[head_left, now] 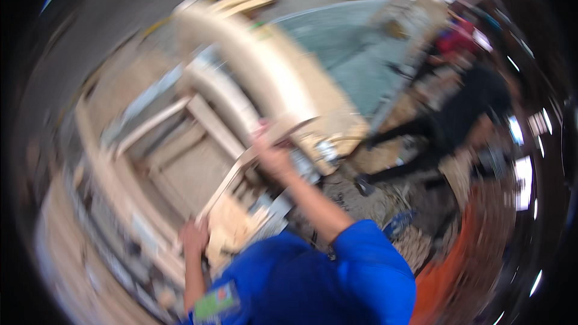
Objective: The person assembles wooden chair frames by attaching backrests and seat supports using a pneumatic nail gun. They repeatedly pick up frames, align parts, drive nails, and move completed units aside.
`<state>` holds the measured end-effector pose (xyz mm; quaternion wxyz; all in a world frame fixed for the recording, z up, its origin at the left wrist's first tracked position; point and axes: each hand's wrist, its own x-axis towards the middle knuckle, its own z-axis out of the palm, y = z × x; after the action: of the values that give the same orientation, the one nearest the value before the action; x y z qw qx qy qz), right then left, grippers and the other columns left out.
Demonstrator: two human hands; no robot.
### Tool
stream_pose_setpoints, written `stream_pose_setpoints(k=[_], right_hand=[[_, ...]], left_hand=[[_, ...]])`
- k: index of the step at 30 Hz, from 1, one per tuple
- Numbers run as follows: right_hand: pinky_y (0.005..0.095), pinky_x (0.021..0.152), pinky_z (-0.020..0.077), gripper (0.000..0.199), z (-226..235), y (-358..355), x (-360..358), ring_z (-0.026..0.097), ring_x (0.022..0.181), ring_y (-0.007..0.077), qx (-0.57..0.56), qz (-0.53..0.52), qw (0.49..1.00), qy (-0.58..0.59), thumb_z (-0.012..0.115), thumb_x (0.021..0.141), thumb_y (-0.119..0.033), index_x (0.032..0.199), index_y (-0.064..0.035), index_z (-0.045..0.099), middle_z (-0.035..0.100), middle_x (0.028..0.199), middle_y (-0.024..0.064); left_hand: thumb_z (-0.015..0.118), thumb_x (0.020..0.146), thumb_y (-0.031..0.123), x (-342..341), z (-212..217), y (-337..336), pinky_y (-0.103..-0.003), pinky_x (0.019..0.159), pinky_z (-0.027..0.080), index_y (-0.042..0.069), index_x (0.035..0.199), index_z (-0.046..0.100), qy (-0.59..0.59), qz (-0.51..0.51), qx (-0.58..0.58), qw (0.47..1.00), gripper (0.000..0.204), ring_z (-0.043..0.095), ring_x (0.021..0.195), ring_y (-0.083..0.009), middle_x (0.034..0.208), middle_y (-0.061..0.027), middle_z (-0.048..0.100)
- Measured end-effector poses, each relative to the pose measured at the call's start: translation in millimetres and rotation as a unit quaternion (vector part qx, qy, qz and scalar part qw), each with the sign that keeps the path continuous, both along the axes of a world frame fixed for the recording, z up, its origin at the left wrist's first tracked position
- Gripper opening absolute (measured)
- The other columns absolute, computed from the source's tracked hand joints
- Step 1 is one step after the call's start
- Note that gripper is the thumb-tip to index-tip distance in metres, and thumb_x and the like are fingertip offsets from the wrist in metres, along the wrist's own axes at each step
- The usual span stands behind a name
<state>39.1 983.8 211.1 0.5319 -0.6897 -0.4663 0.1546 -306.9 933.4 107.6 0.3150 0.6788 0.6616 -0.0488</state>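
Observation:
A pale wooden frame (215, 126), like that of a seat, lies before me with an open middle and a curved arm rail (227, 96) on its right. My left hand (194, 236) is closed on the near left corner of this frame. At the near right corner, by the end of the curved rail, my right hand (272, 156) grips the frame with arm stretched out. Something small and red shows at its fingertips, too blurred to name. Just beyond stands a broad curved wooden panel (259, 60). Motion smears the whole picture, so single fingers are hard to see.
A long curved wooden piece (123, 195) runs along the left. Behind the panel is a grey-green sheet (337, 42). A person in dark clothes (463, 108) bends over at the right. Wood scraps (415, 244) litter the floor near an orange surface (451, 265).

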Motion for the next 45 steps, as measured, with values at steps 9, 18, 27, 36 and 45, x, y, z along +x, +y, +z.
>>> stream_pose_setpoints(k=[9,18,27,36,45], right_hand=[[0.0410,0.114,0.0452,0.021,5.9,-3.5,6.9,0.060,0.090,0.0102,0.077,0.067,0.982,0.161,0.074,0.092,0.001,0.090,-0.0093,0.055,0.061,0.092,0.0001],[0.0365,0.101,0.0482,0.022,6.3,-6.6,14.1,0.062,0.097,0.0132,0.063,0.072,0.978,0.185,0.075,0.094,-0.004,0.096,-0.0095,0.053,0.060,0.094,0.0012],[0.0342,0.095,0.0501,0.020,8.8,-7.0,8.1,0.062,0.096,0.0153,0.054,0.059,0.978,0.190,0.074,0.095,-0.005,0.100,-0.0084,0.055,0.061,0.097,0.0039],[0.0382,0.104,0.0466,0.027,11.1,-19.4,9.7,0.061,0.114,0.0202,0.028,0.068,0.985,0.156,0.068,0.099,-0.003,0.122,-0.0022,0.055,0.063,0.121,0.0119],[0.0332,0.075,0.0518,0.052,-7.8,-161.6,94.0,0.064,0.087,0.0166,-0.189,-0.294,0.936,-0.024,0.067,0.101,-0.025,0.139,0.0041,0.048,0.068,0.097,0.0131]], left_hand=[[0.053,0.097,0.065,-6.0,29.0,16.0,-0.046,0.101,0.050,-0.001,0.122,0.070,-0.054,0.001,-0.060,0.997,0.074,0.066,0.114,-0.0407,0.116,-0.0271,0.071],[0.044,0.108,0.047,-61.9,48.9,73.3,-0.046,0.096,0.052,-0.003,0.116,0.071,-0.254,0.075,-0.099,0.959,0.058,0.067,0.108,-0.0436,0.113,-0.0260,0.072],[0.041,0.107,0.025,-61.4,11.2,47.6,-0.054,0.093,0.050,-0.001,0.108,0.066,-0.266,-0.118,0.019,0.957,0.037,0.064,0.099,-0.0470,0.103,-0.0281,0.068],[0.042,0.106,0.033,-47.8,18.6,40.9,-0.055,0.090,0.049,0.001,0.103,0.066,-0.207,-0.177,0.012,0.962,0.040,0.064,0.097,-0.0467,0.097,-0.0256,0.068],[0.049,0.101,0.060,-15.4,7.4,-0.9,-0.051,0.106,0.046,-0.007,0.148,0.043,-0.058,-0.142,0.084,0.985,0.082,0.060,0.123,-0.0453,0.137,-0.0320,0.059]])
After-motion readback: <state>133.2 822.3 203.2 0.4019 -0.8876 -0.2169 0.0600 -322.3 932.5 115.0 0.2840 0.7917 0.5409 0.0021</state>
